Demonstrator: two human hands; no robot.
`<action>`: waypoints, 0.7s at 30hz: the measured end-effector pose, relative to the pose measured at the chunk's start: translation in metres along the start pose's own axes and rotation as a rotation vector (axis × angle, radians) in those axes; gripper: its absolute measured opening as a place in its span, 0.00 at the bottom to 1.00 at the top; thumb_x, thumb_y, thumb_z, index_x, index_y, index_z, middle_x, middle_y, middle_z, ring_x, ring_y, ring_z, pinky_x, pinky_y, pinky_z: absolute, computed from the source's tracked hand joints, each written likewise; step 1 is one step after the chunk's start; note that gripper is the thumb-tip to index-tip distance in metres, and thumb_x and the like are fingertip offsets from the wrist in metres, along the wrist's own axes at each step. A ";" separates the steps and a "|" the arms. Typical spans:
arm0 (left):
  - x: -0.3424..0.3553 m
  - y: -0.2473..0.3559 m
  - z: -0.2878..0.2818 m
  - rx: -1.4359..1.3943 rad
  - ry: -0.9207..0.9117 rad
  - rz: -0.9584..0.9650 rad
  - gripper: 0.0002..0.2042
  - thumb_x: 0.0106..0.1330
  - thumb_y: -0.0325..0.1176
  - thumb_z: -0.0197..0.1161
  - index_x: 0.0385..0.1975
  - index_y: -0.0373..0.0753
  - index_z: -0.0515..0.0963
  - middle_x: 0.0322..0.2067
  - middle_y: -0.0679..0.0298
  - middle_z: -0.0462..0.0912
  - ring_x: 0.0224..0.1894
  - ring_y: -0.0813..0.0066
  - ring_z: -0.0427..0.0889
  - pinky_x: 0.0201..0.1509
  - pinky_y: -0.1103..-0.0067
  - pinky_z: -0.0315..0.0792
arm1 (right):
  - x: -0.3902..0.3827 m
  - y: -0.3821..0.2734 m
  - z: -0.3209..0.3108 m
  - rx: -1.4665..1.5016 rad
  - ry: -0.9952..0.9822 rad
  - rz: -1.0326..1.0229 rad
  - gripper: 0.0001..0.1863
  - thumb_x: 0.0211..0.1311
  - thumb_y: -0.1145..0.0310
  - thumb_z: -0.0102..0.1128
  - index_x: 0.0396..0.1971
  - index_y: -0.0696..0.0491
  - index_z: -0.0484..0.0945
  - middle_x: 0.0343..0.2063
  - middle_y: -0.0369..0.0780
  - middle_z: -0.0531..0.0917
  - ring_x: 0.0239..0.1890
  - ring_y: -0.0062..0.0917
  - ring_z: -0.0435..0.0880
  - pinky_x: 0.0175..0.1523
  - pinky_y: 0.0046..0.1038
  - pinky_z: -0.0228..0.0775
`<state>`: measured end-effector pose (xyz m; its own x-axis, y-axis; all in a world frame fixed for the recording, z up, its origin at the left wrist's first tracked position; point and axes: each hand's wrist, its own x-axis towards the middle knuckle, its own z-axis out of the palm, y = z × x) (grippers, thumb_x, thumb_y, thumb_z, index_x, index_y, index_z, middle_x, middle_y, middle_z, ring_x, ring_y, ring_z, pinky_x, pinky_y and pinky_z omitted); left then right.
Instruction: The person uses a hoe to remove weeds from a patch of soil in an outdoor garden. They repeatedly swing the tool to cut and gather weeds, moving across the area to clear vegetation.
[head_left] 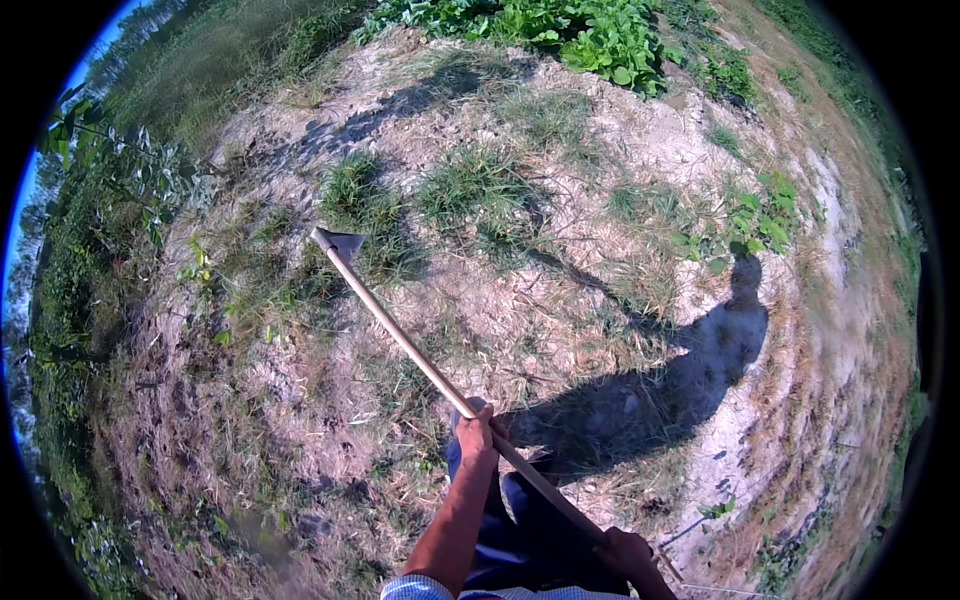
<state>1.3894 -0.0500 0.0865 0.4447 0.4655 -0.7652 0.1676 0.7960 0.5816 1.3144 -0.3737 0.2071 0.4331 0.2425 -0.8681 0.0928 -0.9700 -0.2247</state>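
A hoe (395, 333) with a long pale wooden handle slants across the view, from the lower right up to the left. Its flat metal blade (346, 242) is at the upper left end, beside green grass tufts; whether it touches the soil I cannot tell. My left hand (478, 432) is wrapped round the middle of the handle. Lower down, near the handle's rear end, my right hand (625, 553) grips it too, partly in shade. Below the handle my dark trousers show.
Grass tufts (470, 190) grow on dry, pale soil (300, 430) ahead. Leafy green plants (610, 45) stand at the far edge, and a low vine (760, 215) grows to the right. Dense bushes line the left. My shadow (640, 390) falls to the right.
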 end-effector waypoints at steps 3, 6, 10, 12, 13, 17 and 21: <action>0.017 0.025 -0.014 -0.012 0.000 0.091 0.07 0.59 0.29 0.58 0.24 0.39 0.66 0.12 0.65 0.65 0.11 0.73 0.68 0.12 0.76 0.65 | 0.016 -0.034 -0.012 0.021 -0.011 -0.018 0.23 0.52 0.49 0.54 0.36 0.54 0.72 0.29 0.47 0.81 0.35 0.42 0.81 0.41 0.42 0.70; 0.044 0.030 -0.032 0.000 0.062 0.016 0.08 0.59 0.29 0.58 0.21 0.39 0.66 0.13 0.64 0.67 0.10 0.73 0.67 0.12 0.76 0.65 | 0.024 -0.061 -0.023 -0.028 -0.037 0.032 0.22 0.52 0.49 0.54 0.36 0.54 0.72 0.29 0.46 0.81 0.35 0.41 0.81 0.42 0.41 0.70; 0.064 -0.027 -0.052 -0.005 0.107 -0.170 0.07 0.56 0.27 0.59 0.20 0.38 0.68 0.12 0.64 0.68 0.12 0.72 0.69 0.14 0.76 0.67 | 0.000 -0.095 -0.051 -0.151 -0.152 0.251 0.22 0.52 0.49 0.54 0.34 0.54 0.74 0.27 0.45 0.82 0.32 0.41 0.82 0.38 0.41 0.72; 0.037 -0.069 -0.051 0.050 0.095 -0.376 0.08 0.56 0.27 0.61 0.23 0.38 0.67 0.14 0.64 0.68 0.13 0.70 0.71 0.15 0.74 0.70 | -0.039 -0.077 -0.049 -0.212 -0.194 0.330 0.22 0.52 0.49 0.54 0.33 0.55 0.74 0.26 0.45 0.82 0.30 0.41 0.82 0.35 0.40 0.73; 0.029 -0.076 -0.047 0.007 0.113 -0.317 0.08 0.56 0.28 0.62 0.21 0.38 0.68 0.13 0.63 0.68 0.14 0.69 0.71 0.15 0.73 0.70 | -0.051 -0.080 -0.047 -0.195 -0.116 0.273 0.20 0.53 0.53 0.54 0.34 0.55 0.73 0.25 0.47 0.81 0.29 0.42 0.81 0.34 0.42 0.73; 0.047 -0.050 -0.059 -0.005 0.028 -0.452 0.08 0.57 0.27 0.61 0.22 0.36 0.68 0.14 0.62 0.69 0.14 0.70 0.71 0.15 0.72 0.70 | -0.060 -0.106 -0.053 -0.155 0.062 0.088 0.14 0.54 0.63 0.54 0.35 0.57 0.70 0.22 0.50 0.79 0.30 0.46 0.80 0.35 0.44 0.72; 0.041 -0.034 -0.050 -0.051 0.091 -0.384 0.08 0.57 0.28 0.61 0.23 0.36 0.68 0.14 0.62 0.69 0.13 0.69 0.72 0.14 0.74 0.70 | -0.044 -0.096 -0.059 -0.188 -0.053 0.160 0.21 0.53 0.49 0.54 0.30 0.55 0.74 0.26 0.45 0.82 0.29 0.40 0.83 0.33 0.41 0.73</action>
<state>1.3582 -0.0384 0.0218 0.2784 0.1605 -0.9470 0.2616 0.9360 0.2355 1.3389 -0.2918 0.2927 0.4081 0.0817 -0.9093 0.1942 -0.9810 -0.0010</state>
